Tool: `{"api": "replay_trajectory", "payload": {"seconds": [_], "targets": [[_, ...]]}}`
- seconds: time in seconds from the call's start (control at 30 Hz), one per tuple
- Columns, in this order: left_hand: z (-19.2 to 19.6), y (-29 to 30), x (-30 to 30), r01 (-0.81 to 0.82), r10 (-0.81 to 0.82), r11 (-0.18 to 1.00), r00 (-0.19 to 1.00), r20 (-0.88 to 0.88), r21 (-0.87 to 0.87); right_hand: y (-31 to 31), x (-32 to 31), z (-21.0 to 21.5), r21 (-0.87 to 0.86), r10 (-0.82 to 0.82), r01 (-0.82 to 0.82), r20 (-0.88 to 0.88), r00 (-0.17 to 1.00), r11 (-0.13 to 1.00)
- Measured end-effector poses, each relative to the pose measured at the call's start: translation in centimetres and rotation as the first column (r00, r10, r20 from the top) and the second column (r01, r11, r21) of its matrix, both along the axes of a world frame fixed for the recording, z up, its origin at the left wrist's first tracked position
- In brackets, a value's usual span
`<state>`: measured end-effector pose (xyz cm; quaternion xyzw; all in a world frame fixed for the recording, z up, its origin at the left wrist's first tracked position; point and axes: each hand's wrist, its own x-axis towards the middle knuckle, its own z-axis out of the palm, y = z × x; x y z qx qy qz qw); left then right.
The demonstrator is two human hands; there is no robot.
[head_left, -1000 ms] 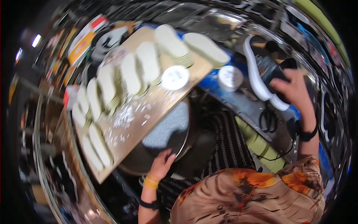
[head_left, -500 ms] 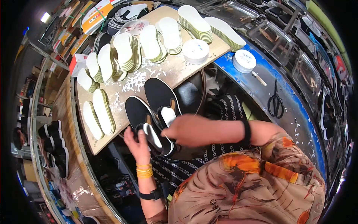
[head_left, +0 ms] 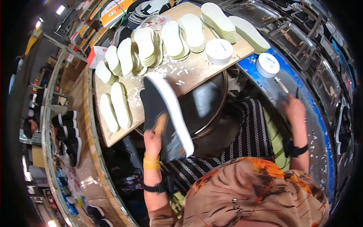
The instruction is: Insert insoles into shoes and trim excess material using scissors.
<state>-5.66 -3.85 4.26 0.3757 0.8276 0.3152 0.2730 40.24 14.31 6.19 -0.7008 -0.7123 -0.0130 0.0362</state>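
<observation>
My left hand (head_left: 152,142) grips a black slip-on shoe (head_left: 153,98) by its opening, with a tan patch at the side. The shoe is tilted, so the white edge of its sole shows along the right. Whether a second shoe lies behind it, I cannot tell. My right hand (head_left: 295,110) is over the blue-edged metal bench on the right, below a small pale-handled tool (head_left: 281,84). Blur hides its fingers and anything in them. The black scissors seen on that spot before do not show now.
Stacks of white insoles (head_left: 172,39) with pale green edges stand on a wooden board (head_left: 107,138), among white paper scraps (head_left: 170,70). One round white tub (head_left: 219,51) is on the board, another white tub (head_left: 267,65) on the bench. Black shoes (head_left: 72,132) line a shelf at left.
My right hand has left the shoes and moved right to the bench where the scissors lay. A shoe is now raised and tilted in my left hand. The whole view has shifted.
</observation>
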Motion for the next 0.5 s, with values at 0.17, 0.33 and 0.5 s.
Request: {"api": "replay_trajectory", "payload": {"seconds": [0.17, 0.33, 0.5], "targets": [[0.8, -10.2, 1.6, -0.525, 0.012, 0.785, 0.545, 0.838, 0.33, 0.9, 7.5, -2.9, -0.225, -0.272, 0.311, 0.19, 0.943, 0.923], [0.3, -12.5, 3.9, -0.668, -0.053, 0.688, 0.345, 0.937, 0.285, 0.7, 9.1, -5.7, -0.163, -0.269, 0.284, 0.109, 0.957, 0.945], [-0.7, -11.3, 4.2, -0.659, -0.086, 0.713, 0.254, 0.963, 0.238, 0.6, 6.7, -3.3, -0.185, -0.287, 0.311, 0.146, 0.947, 0.932]]}}
